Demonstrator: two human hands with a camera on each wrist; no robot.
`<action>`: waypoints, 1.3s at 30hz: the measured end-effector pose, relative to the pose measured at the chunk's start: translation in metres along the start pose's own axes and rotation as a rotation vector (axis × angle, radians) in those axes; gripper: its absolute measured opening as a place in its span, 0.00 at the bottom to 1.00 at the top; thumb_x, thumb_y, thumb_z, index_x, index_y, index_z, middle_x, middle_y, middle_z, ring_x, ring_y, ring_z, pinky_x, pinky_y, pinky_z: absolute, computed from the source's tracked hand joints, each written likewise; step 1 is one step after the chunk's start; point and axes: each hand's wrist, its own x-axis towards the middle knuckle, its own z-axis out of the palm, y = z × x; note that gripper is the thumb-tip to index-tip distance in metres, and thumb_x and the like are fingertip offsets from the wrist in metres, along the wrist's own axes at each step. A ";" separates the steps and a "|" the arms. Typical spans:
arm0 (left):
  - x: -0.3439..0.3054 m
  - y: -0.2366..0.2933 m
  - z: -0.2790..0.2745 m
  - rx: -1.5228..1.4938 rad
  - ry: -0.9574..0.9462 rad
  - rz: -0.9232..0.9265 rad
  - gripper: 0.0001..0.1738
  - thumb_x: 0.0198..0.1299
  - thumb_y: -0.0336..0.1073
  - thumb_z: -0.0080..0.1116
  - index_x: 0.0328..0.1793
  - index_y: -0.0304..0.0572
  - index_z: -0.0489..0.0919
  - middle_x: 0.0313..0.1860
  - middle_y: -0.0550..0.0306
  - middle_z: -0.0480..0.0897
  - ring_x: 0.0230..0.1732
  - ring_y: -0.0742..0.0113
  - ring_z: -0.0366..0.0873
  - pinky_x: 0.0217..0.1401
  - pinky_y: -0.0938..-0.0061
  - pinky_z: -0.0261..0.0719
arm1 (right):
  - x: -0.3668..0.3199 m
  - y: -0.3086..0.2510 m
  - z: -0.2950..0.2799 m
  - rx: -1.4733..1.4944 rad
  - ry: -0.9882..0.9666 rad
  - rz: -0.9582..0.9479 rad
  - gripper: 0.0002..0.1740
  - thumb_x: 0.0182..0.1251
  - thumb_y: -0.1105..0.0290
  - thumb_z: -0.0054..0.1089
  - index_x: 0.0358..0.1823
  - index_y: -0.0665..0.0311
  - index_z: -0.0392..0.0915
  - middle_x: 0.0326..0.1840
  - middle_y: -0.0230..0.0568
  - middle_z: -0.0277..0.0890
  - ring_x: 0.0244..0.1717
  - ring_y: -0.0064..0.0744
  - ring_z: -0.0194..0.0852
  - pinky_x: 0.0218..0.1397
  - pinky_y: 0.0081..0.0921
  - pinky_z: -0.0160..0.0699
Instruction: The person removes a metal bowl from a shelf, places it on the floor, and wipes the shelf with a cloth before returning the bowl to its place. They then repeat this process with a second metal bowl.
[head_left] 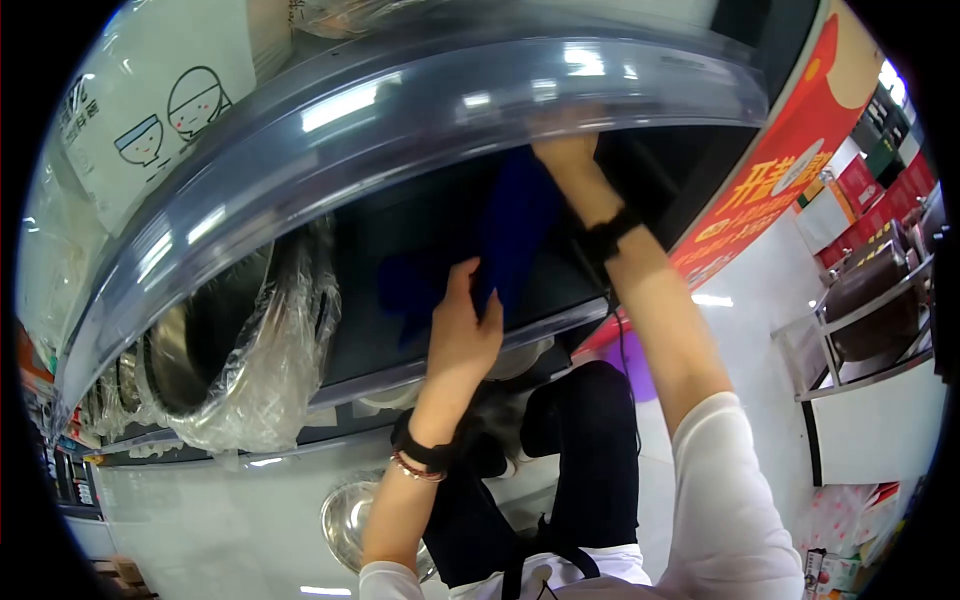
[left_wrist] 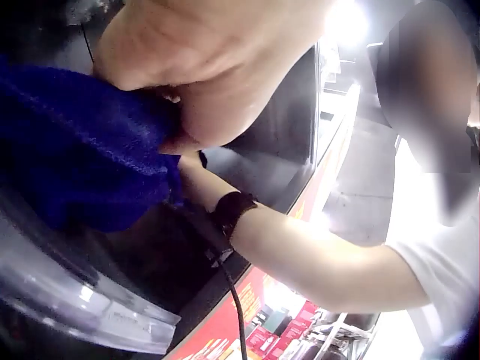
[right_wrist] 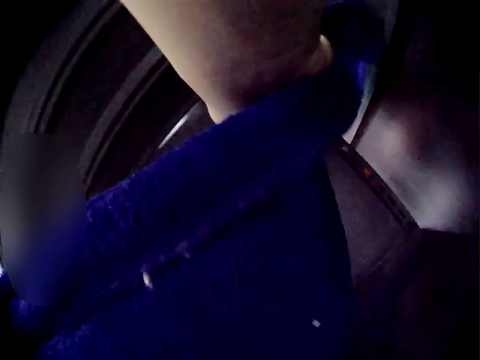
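A blue towel (head_left: 515, 225) stretches over a dark shelf (head_left: 375, 345) behind a curved clear plastic lip. My left hand (head_left: 465, 335) is at the towel's near part, thumb and forefinger apart in the head view. The left wrist view shows that hand (left_wrist: 202, 67) bent around the bunched towel (left_wrist: 82, 150). Farther in, my right hand (head_left: 568, 150) holds the towel's far end, partly seen through the plastic. In the right wrist view, the towel (right_wrist: 225, 225) covers the fingers of the right hand (right_wrist: 247, 60).
Plastic-wrapped metal pans (head_left: 240, 340) stand left on the shelf. The clear lip (head_left: 400, 120) arches above both hands. A red printed panel (head_left: 770, 180) borders the right side. A shiny metal bowl (head_left: 350, 515) is on the floor, and a cable (head_left: 628, 370) hangs by the right forearm.
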 end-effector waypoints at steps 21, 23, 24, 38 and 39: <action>0.002 -0.016 0.043 -0.058 -0.130 0.020 0.19 0.63 0.31 0.53 0.60 0.35 0.69 0.52 0.32 0.79 0.55 0.37 0.77 0.54 0.62 0.76 | 0.043 0.040 0.060 -0.622 -0.168 0.016 0.40 0.54 0.57 0.68 0.67 0.61 0.64 0.64 0.43 0.65 0.63 0.42 0.60 0.62 0.37 0.59; -0.005 -0.015 0.041 -0.028 -0.129 0.027 0.19 0.63 0.32 0.54 0.60 0.35 0.70 0.52 0.33 0.79 0.55 0.38 0.77 0.54 0.62 0.76 | 0.014 0.035 0.036 -0.729 -0.161 0.016 0.38 0.57 0.57 0.66 0.67 0.62 0.64 0.64 0.45 0.64 0.63 0.43 0.59 0.62 0.38 0.60; -0.010 -0.015 0.039 -0.039 -0.140 0.029 0.19 0.63 0.32 0.54 0.60 0.35 0.70 0.52 0.33 0.79 0.55 0.38 0.77 0.54 0.62 0.76 | -0.002 0.036 0.024 -0.827 -0.166 0.022 0.36 0.59 0.58 0.63 0.67 0.62 0.64 0.64 0.46 0.64 0.64 0.44 0.59 0.61 0.38 0.61; -0.039 -0.001 0.009 -0.011 -0.069 0.145 0.18 0.60 0.29 0.55 0.57 0.38 0.73 0.51 0.33 0.80 0.55 0.39 0.78 0.54 0.63 0.76 | -0.075 0.006 -0.075 -1.251 -0.987 0.089 0.42 0.51 0.49 0.68 0.67 0.59 0.67 0.67 0.56 0.60 0.63 0.57 0.65 0.56 0.50 0.73; -0.039 0.000 0.008 -0.014 -0.077 0.128 0.17 0.60 0.29 0.55 0.57 0.38 0.73 0.51 0.34 0.80 0.55 0.40 0.78 0.54 0.63 0.76 | -0.075 0.007 -0.077 -1.250 -0.985 0.086 0.42 0.51 0.49 0.68 0.67 0.59 0.67 0.67 0.56 0.60 0.63 0.57 0.65 0.56 0.50 0.73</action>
